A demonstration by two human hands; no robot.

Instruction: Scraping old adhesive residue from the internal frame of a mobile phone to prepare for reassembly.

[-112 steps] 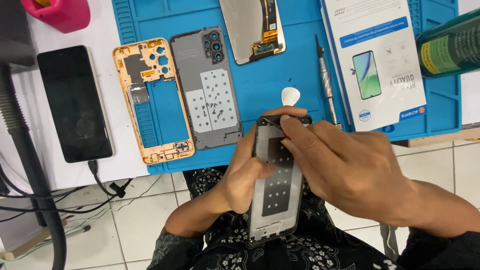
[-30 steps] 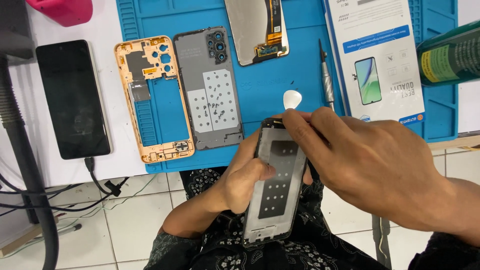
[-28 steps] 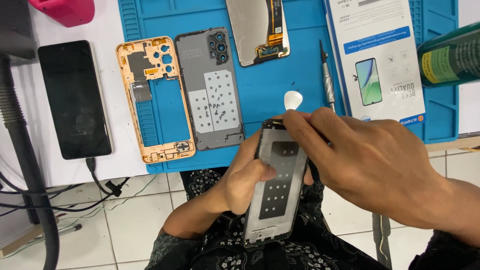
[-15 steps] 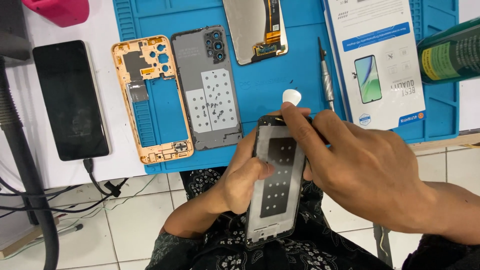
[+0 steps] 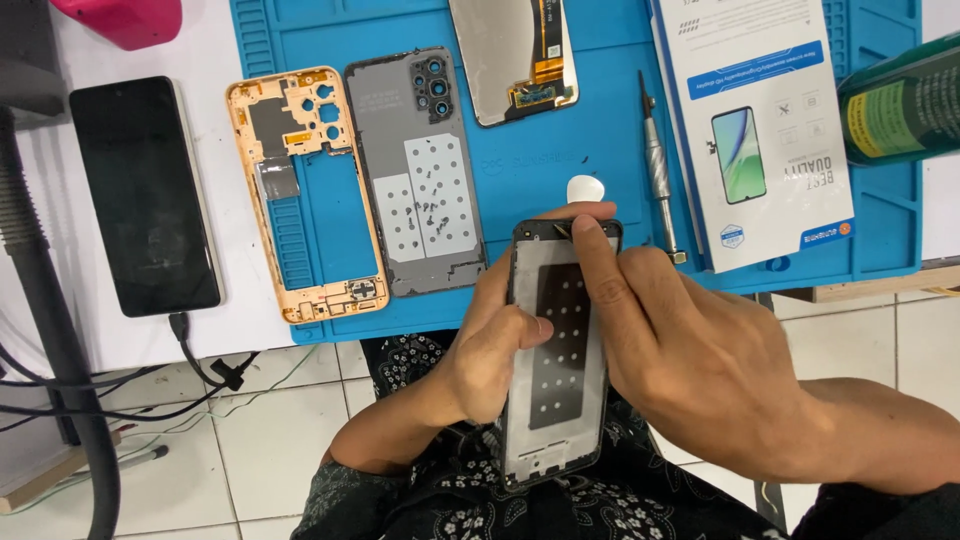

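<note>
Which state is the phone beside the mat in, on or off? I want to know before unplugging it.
Its screen is dark: the black phone shows no lit image, with a cable plugged in. Off or merely asleep, cannot tell.

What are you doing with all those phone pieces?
A person is holding a black phone frame over their lap. The left hand grips its side, while the right hand presses a fingertip at its top edge. On the blue mat lie an orange frame, a grey back cover and a screwdriver.
</note>
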